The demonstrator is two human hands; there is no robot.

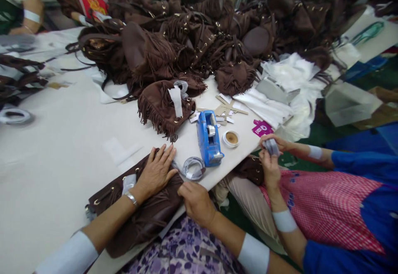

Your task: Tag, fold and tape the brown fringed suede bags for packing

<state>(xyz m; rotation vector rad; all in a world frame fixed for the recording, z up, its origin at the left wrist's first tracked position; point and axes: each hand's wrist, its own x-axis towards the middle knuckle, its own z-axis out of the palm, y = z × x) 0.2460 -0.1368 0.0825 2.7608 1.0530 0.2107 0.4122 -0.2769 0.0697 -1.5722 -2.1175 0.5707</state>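
Note:
A dark brown leather bag lies on its side along the table's near edge, with metal eyelets and a small grey-wrapped piece on it. My left hand rests flat on top of the bag, its fingers stretched out. At the bag's right end, my right hand is closed, pinching the bag's edge between thumb and fingers. Just beyond my hands sits a coiled strap in grey wrapping. A blue tape dispenser stands behind the coil, beside a round white tub with brown contents.
A large heap of brown fringed bags covers the table's far side. One fringed bag lies nearer, by cardboard strips. White wrapping is piled at right. A co-worker sits close on my right, holding a grey-wrapped coil.

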